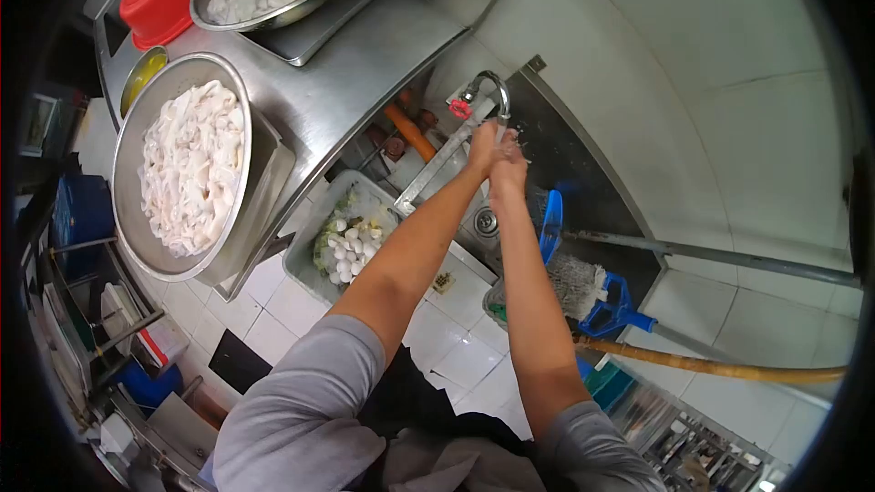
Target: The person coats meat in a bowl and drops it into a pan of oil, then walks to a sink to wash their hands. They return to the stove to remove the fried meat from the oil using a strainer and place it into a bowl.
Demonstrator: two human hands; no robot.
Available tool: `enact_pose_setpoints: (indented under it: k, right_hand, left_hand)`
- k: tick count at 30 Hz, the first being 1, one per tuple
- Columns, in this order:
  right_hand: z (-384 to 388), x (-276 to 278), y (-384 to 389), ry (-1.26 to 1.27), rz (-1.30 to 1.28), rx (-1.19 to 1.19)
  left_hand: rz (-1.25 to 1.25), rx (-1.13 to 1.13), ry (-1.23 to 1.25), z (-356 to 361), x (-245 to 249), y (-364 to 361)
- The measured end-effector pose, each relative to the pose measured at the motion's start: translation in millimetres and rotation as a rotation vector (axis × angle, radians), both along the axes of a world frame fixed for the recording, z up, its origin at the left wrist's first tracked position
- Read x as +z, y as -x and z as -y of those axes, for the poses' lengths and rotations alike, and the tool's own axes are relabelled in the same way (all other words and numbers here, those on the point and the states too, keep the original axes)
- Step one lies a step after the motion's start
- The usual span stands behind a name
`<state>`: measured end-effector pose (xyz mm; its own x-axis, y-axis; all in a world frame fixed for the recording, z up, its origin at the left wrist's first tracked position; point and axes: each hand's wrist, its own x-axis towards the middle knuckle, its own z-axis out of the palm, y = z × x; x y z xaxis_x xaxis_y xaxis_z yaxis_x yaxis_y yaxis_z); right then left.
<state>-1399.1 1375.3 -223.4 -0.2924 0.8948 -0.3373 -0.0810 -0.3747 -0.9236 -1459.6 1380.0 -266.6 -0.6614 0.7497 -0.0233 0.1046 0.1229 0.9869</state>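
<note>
Both hands are together under the curved metal tap (499,84), which has a red handle (460,109). Water runs from the spout over them. My left hand (484,146) is pressed close against my right hand (509,169). Splashing water and the overlap blur their fingers, so I cannot make out whether they are spread or curled. No object shows between them. Below lies the metal sink (469,235) with its round drain (486,221).
Left of the sink, a steel counter (310,109) carries wide metal bowls (239,118) of pale raw pieces and a red tub (159,0). A grey bin (296,260) with white round scraps stands below. Mops with blue heads (620,310) lean at the right.
</note>
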Motion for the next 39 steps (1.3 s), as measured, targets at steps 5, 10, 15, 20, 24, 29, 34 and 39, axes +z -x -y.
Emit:
enact_pose_setpoints:
  k: [5, 10, 15, 20, 24, 29, 34, 39]
  right_hand:
    - [-51, 2, -3, 0.409, 0.036, 0.152]
    - [-51, -37, 20, -0.615, 0.859, 0.407]
    - [-35, -36, 6, 0.165, -0.044, 0.188]
    - [13, 21, 3, 0.152, -0.299, -0.184]
    - [-17, 1, 6, 0.434, -0.056, -0.049]
    - [-41, -23, 3, -0.213, 0.586, 0.219]
    - [-8, 11, -48, -0.576, 0.803, 0.361]
    - [117, 75, -188, -0.706, 0.406, 0.345]
  left_hand:
    - [-0.129, -0.044, -0.082, 4, -7, -18]
    - [1.203, 0.421, -0.566, 38, 72, -71]
    - [1.222, 0.169, -0.315, 17, 26, -20]
    - [-0.219, -0.184, 0.37, 3, 33, -3]
    - [-0.27, -0.238, 0.128, 12, -45, -2]
    - [1.045, 0.136, -0.126, 42, -21, 55]
    - [1.048, 0.078, -0.133, 11, -55, 115]
    - [-0.529, -0.054, 0.412, 21, 0, 94]
